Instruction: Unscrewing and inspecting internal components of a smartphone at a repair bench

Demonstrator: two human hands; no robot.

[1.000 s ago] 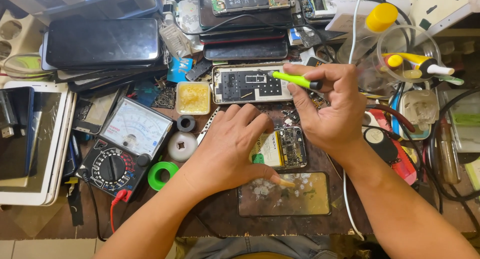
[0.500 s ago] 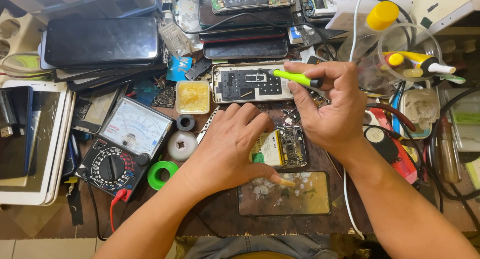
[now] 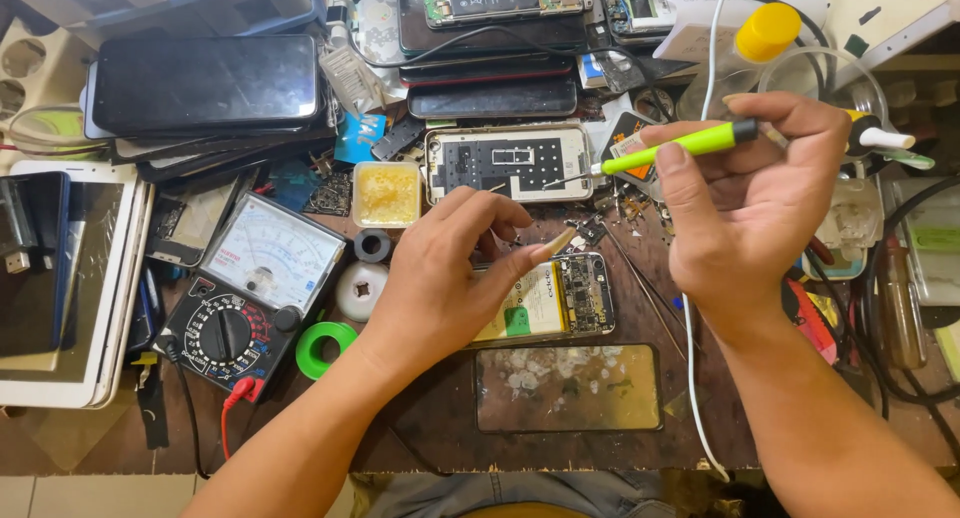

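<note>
Nearest us lies a cracked glass panel (image 3: 567, 387). Our left hand (image 3: 440, 278) rests open-fingered on the opened phone (image 3: 560, 298) on the counter (image 3: 440, 418). Beyond, our right hand (image 3: 745, 213) grips a green soldering iron (image 3: 670, 151).

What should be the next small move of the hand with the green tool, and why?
Probably lower the green tool toward the opened phone. The right hand holds the tool raised, its thin tip over the white phone frame, away from the board. The left hand already rests on the opened phone, steadying it, so the board looks ready for the tip.
</note>
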